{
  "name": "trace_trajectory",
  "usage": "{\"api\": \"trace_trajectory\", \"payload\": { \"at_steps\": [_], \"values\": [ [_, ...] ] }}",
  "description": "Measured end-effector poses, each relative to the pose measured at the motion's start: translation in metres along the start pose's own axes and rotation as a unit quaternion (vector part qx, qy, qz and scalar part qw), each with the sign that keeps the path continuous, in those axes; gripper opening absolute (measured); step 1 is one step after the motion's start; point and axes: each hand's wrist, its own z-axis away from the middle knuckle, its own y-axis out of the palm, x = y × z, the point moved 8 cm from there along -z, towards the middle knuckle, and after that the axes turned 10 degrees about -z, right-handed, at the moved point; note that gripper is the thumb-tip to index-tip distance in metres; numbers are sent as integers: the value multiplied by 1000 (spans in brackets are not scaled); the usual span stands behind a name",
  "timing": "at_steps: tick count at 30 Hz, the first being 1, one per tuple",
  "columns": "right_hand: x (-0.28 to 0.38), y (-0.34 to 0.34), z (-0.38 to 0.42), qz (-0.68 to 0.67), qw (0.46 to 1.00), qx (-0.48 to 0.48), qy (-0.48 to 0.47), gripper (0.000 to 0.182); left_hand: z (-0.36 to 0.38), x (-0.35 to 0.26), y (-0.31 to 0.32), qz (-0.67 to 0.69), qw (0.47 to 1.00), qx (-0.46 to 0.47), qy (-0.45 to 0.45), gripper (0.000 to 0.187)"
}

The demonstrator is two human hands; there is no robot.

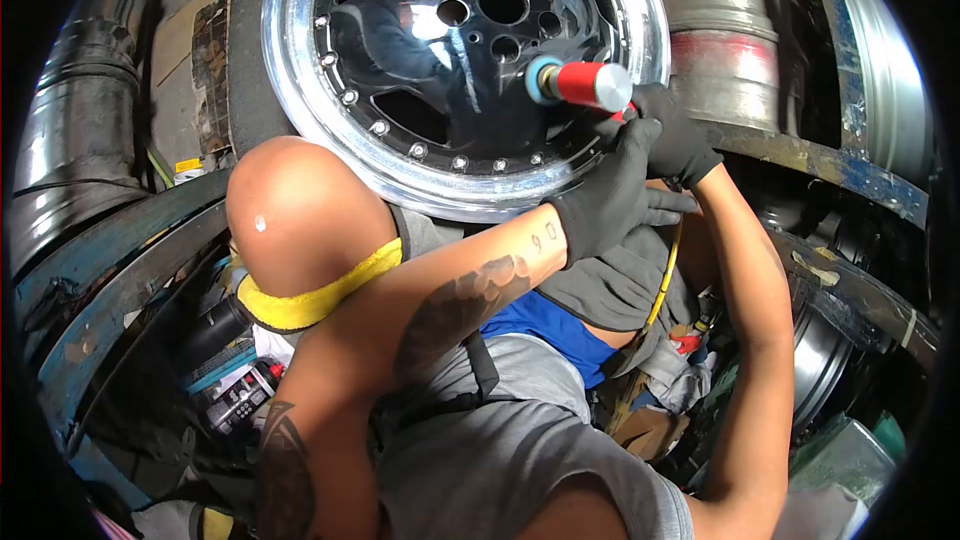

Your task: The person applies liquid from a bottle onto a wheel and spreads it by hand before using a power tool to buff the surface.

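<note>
My right hand point(675, 130), in a black glove, is closed around the handle of a red power polisher point(583, 85) with a silver end cap. Its blue round pad point(543, 79) is over the glossy black face of a car wheel rim point(400, 50). My left hand point(612, 195), gloved too, reaches across to the right just below, its upper part against my right hand and its other fingers stretched out to the right. The handle is mostly hidden by the gloves. A polished metal lip point(300, 70) with small bolts rings the black centre, which has streaky smears at its upper right.
A yellow hose point(664, 280) runs down beside my leg. Stacked metal rims stand at right point(725, 40) and left point(80, 110). Blue metal bars point(890, 190) flank the seat. A spray can point(245, 398) lies low at left. My bent knee point(300, 210) is beside the wheel.
</note>
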Motion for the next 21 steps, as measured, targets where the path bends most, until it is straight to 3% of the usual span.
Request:
{"api": "trace_trajectory", "payload": {
  "at_steps": [4,10,15,19,21],
  "values": [
    [4,16,8,-90,994,42,-36,30,4,25,3,33,999,22,-16,82],
    [16,22,3,-53,990,115,-64,41,-7,50,-1,71,995,70,0,93],
    [21,28,-4,-19,981,168,-95,43,1,44,-2,80,996,5,38,93],
    [24,12,-15,-37,994,74,-77,37,-13,22,-8,66,997,24,40,89],
    [17,-2,-21,-8,1000,-2,-27,32,-15,2,-10,43,997,-26,56,84]
  ]
}}
